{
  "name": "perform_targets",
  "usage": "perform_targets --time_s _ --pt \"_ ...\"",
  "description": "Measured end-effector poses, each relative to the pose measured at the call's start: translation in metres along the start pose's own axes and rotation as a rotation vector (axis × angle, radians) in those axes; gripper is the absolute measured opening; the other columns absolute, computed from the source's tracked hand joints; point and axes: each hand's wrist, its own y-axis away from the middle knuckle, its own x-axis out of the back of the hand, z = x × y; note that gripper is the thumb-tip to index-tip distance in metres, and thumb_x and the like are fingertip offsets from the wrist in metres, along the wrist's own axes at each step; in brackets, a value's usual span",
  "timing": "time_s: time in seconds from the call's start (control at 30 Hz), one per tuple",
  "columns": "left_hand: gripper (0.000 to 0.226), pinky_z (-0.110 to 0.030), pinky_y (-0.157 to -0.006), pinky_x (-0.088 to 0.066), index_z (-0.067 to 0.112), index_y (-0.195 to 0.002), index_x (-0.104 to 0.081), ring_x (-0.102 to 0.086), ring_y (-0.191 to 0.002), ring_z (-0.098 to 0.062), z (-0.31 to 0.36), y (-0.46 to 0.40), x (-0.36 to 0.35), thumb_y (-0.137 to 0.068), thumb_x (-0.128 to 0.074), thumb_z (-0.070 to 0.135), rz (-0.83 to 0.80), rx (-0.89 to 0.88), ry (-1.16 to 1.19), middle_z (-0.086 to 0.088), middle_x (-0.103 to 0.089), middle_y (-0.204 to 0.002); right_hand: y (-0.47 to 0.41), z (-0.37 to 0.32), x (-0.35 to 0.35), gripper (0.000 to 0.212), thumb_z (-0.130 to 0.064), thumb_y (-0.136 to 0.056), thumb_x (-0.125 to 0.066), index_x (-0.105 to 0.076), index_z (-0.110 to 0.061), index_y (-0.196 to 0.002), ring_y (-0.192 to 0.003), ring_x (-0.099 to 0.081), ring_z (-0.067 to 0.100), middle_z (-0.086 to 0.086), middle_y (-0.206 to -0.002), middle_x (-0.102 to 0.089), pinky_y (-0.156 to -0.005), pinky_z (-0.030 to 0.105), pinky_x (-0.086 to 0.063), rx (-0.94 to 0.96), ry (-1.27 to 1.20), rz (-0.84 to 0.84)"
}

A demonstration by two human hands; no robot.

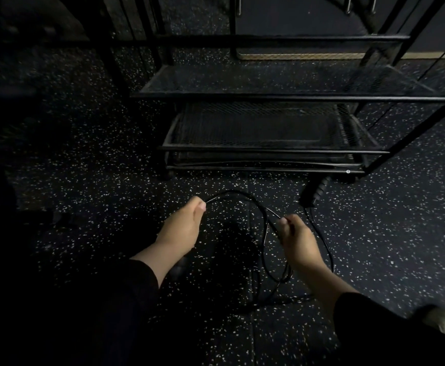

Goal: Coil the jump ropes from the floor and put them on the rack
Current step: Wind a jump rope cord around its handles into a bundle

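Jump rope (245,193) pinched by left hand (187,223); right hand (299,240) grips gathered loops, apparently.

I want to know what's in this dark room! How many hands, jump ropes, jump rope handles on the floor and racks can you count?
Hands: 2, the left hand and the right hand, both holding the rope
Jump ropes: 1, a thin black jump rope
Handles on the floor: 1, a black handle
Racks: 1, a black mesh rack
Total: 5
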Motion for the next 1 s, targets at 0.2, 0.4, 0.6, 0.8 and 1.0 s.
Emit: perform_targets --time_s 0.2,0.4,0.6,0.8,1.0 --pt "0.062 -0.037 -0.084 -0.058 0.024 -0.14 -0.051 -0.068 -0.098 -0.02 0.017 -0.011 -0.008 -0.086 -0.077 0.043 -0.198 0.367 0.463 -0.001 -0.07 -0.114 -0.023 0.029 0.015 0.024 -0.032 -0.102 -0.058 -0.067 -0.017 -0.118 -0.102 -0.059 0.028 0.006 -0.112 -0.059 -0.082 0.03 -0.048 0.009 0.302 0.017" --pt "0.055 -0.033 -0.052 -0.053 0.03 -0.151 -0.04 -0.062 -0.063 -0.022 0.024 -0.002 -0.016 -0.1 -0.059 0.017 -0.295 0.397 0.682 -0.011 -0.072 -0.106 -0.051 0.076 0.043 0.053 -0.042 -0.104 -0.047 -0.035 -0.037 -0.156 -0.149 -0.024 0.041 0.007 -0.17 -0.009 -0.117 0.06 -0.031 -0.244 0.636 -0.227" --pt "0.067 -0.032 -0.055 -0.054 0.027 -0.155 -0.034 -0.062 -0.064 -0.02 0.021 0.0 -0.014 -0.096 -0.066 0.022 -0.275 0.337 0.555 -0.007 -0.074 -0.106 -0.063 0.082 0.041 0.042 -0.027 -0.1 -0.041 -0.049 -0.043 -0.138 -0.143 -0.029 0.036 -0.005 -0.16 -0.026 -0.115 0.069 -0.023 -0.228 0.673 -0.332" --pt "0.067 -0.032 -0.052 -0.053 0.028 -0.152 -0.038 -0.063 -0.061 -0.019 0.022 -0.003 -0.022 -0.092 -0.069 0.022 -0.248 0.309 0.546 -0.005 -0.071 -0.113 -0.033 0.037 0.028 0.024 -0.024 -0.103 -0.044 -0.067 -0.018 -0.102 -0.101 -0.064 0.024 0.005 -0.11 -0.067 -0.098 0.05 -0.051 -0.165 0.703 -0.239" --pt "0.069 -0.03 -0.053 -0.054 0.03 -0.152 -0.037 -0.064 -0.058 -0.016 0.021 -0.001 -0.028 -0.092 -0.069 0.026 -0.278 0.291 0.499 -0.004 -0.066 -0.123 0.003 0.021 -0.001 0.029 -0.027 -0.093 -0.054 -0.058 -0.009 -0.07 -0.065 -0.051 0.025 0.006 -0.07 -0.055 -0.057 0.03 -0.034 -0.092 0.678 -0.449"
